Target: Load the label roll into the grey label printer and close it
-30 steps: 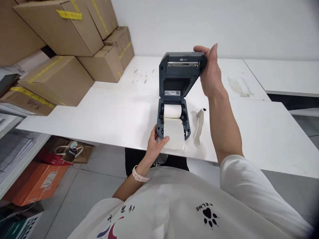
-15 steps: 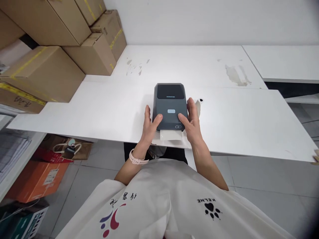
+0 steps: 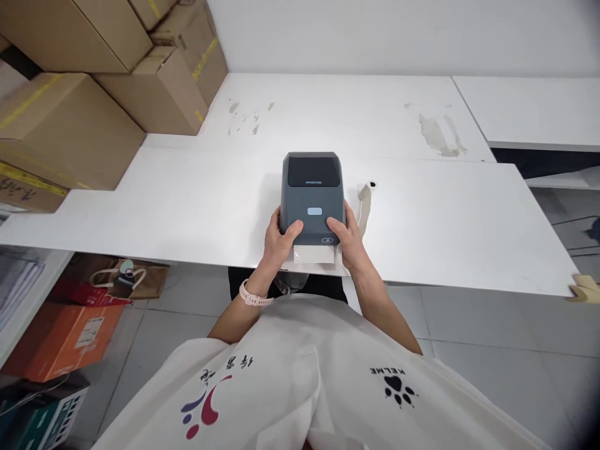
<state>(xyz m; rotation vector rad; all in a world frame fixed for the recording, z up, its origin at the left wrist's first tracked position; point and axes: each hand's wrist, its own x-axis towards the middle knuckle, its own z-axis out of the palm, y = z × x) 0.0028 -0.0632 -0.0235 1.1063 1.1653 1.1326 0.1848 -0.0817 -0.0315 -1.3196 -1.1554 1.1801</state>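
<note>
Far to the left of the dark grey, block-shaped plastic printer (image 3: pixel 312 195), and below surface level, is an orange cardboard box (image 3: pixel 65 344) with a white label. Higher up, left of the printer and to its rear, brown cardboard boxes (image 3: pixel 70 131) with yellow tape are stacked on the smooth white surface (image 3: pixel 210 206).

Left hand (image 3: pixel 278 242): grasps the left side of the printer near its front end, thumb on the upper face, fingers along the side wall. A pale pink wristband (image 3: pixel 254 296) encircles the wrist.

Printer: located on the surface, close to the near edge, cover closed. Its upper face carries a black rectangular panel (image 3: pixel 314 172) at the rear and a pale blue rounded rectangle (image 3: pixel 314 211) forward of it. A white rectangular paper sheet (image 3: pixel 314 255) projects from the front end, between the hands.

Right hand (image 3: pixel 351 242): grasps the printer's right side in the mirrored position, thumb on the upper face.

Just right of the printer, a small white paper roll (image 3: pixel 368 187) with a dark centre lies on the surface; a pale paper strip (image 3: pixel 365 209) extends from it towards the right hand. Contact between strip and hand cannot be determined.

Farther right, rearward of the printer, a greyish stain (image 3: pixel 437 136) marks the surface.
</note>
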